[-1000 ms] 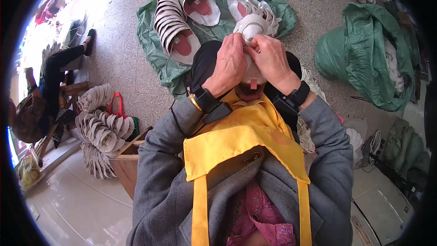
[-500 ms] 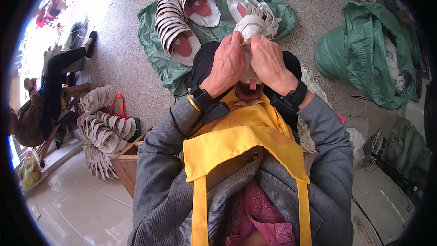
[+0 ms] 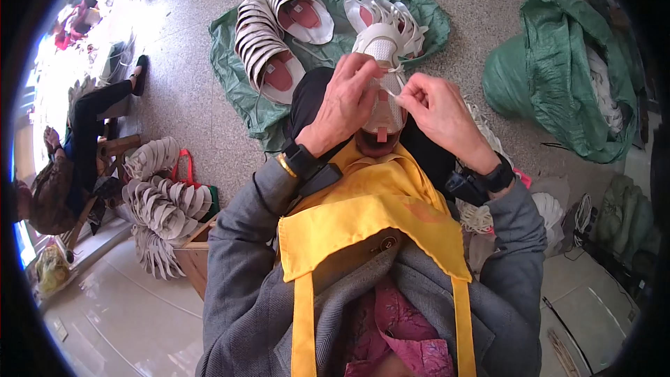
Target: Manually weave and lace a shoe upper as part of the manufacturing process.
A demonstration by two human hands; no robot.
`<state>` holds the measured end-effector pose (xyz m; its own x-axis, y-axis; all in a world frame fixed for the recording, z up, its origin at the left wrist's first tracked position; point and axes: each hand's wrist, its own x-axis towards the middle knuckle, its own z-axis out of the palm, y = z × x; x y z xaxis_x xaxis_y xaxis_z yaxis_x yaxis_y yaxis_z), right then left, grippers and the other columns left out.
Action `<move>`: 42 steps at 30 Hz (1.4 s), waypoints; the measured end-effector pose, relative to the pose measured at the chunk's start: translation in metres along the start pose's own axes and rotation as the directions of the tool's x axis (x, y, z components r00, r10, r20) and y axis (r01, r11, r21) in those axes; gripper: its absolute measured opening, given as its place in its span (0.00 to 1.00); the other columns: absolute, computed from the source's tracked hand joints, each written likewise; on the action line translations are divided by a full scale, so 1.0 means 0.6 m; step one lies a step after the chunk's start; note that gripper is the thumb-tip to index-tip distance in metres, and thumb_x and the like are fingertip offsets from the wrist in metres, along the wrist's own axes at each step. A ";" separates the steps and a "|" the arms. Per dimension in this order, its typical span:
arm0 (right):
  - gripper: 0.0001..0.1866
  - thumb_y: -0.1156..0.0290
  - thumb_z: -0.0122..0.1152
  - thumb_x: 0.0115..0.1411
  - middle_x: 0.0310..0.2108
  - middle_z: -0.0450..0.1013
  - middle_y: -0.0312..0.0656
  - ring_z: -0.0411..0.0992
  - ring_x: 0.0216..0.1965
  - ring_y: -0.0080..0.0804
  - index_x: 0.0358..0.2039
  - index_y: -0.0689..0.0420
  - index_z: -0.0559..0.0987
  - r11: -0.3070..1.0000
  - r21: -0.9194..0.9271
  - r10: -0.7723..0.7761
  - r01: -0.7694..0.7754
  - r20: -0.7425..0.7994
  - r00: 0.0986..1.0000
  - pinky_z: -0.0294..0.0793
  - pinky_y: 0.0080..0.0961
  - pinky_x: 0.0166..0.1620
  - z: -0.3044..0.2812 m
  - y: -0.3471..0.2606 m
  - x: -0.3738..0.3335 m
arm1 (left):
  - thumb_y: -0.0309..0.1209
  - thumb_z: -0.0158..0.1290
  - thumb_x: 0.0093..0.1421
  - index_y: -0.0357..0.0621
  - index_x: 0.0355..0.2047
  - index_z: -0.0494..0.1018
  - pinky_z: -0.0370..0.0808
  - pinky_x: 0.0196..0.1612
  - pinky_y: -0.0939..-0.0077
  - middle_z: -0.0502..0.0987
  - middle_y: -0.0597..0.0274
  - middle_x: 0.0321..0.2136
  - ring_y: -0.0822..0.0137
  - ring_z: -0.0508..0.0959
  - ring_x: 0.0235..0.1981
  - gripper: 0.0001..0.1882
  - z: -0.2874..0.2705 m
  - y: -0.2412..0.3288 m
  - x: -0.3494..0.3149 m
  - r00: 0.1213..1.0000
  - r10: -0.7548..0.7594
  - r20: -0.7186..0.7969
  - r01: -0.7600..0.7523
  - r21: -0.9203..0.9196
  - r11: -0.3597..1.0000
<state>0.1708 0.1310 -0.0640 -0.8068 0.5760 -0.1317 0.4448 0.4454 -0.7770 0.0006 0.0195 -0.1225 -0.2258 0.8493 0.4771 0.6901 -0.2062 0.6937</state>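
Lacing in hand, by the look of it. White shoe [image 3: 382, 49] propped on the lap, toe away from the body, over the edge of a yellow apron [image 3: 370, 216]. Left hand [image 3: 345, 105] and right hand [image 3: 440, 115] both closed to a pinch on the thin lace [image 3: 386, 89], drawn taut between them across the shoe's throat. Next move probably calling for a steady pull and a fine fingertip grip.

Below, grey speckled floor [image 3: 181, 98]. Stuffed green bag [image 3: 558, 84] at right. Green sheet [image 3: 237, 91] ahead, bearing 2 rows of stacked soles [image 3: 262, 49]. More soles [image 3: 160, 202] fanned at left, beside a seated person [image 3: 84, 132].
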 end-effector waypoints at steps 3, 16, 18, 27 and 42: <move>0.11 0.70 0.68 0.60 0.23 0.76 0.43 0.75 0.25 0.26 0.30 0.66 0.78 0.994 0.109 0.007 -0.008 0.013 1.000 0.74 0.28 0.31 0.008 -0.004 0.014 | 0.17 0.55 0.55 0.38 0.40 0.74 0.75 0.38 0.62 0.75 0.51 0.33 0.48 0.77 0.36 0.11 -0.006 -0.002 0.002 0.998 0.046 0.039 -0.043 -0.083 0.996; 0.06 0.79 0.66 0.55 0.27 0.79 0.46 0.81 0.30 0.35 0.34 0.63 0.81 0.969 0.172 -0.143 0.176 -0.186 0.972 0.78 0.30 0.35 0.069 0.038 0.014 | 0.23 0.54 0.66 0.36 0.37 0.72 0.74 0.28 0.75 0.80 0.57 0.24 0.72 0.79 0.25 0.03 -0.003 -0.001 -0.010 0.966 -0.253 0.058 0.260 -0.205 0.944; 0.06 0.82 0.65 0.57 0.30 0.80 0.43 0.80 0.31 0.23 0.36 0.63 0.81 0.979 0.133 -0.138 0.156 -0.131 0.982 0.79 0.22 0.36 0.069 0.036 0.016 | 0.22 0.54 0.66 0.35 0.37 0.72 0.73 0.28 0.77 0.79 0.59 0.24 0.76 0.77 0.25 0.03 -0.004 0.001 -0.017 0.954 -0.297 0.051 0.301 -0.219 0.928; 0.05 0.77 0.67 0.63 0.32 0.79 0.33 0.77 0.32 0.15 0.39 0.63 0.80 0.880 0.474 0.026 0.006 -0.060 0.998 0.79 0.15 0.36 0.049 0.061 0.021 | 0.20 0.52 0.68 0.35 0.36 0.73 0.71 0.33 0.83 0.79 0.66 0.29 0.80 0.74 0.30 0.02 -0.040 0.085 -0.035 0.889 -0.359 0.285 0.452 -0.419 0.787; 0.05 0.74 0.66 0.65 0.31 0.80 0.34 0.77 0.31 0.15 0.39 0.61 0.81 0.859 0.509 0.002 0.053 -0.107 0.994 0.77 0.14 0.33 -0.004 0.019 0.054 | 0.25 0.59 0.66 0.37 0.33 0.77 0.75 0.41 0.81 0.81 0.67 0.34 0.80 0.76 0.35 0.05 -0.003 0.020 0.016 0.820 -0.471 0.326 0.551 -0.674 0.491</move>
<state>0.1510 0.1566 -0.0758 -0.7592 0.6474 -0.0666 0.1413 0.0641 -0.9879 0.0057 0.0241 -0.1087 -0.2859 0.9517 -0.1118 -0.2489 0.0389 0.9677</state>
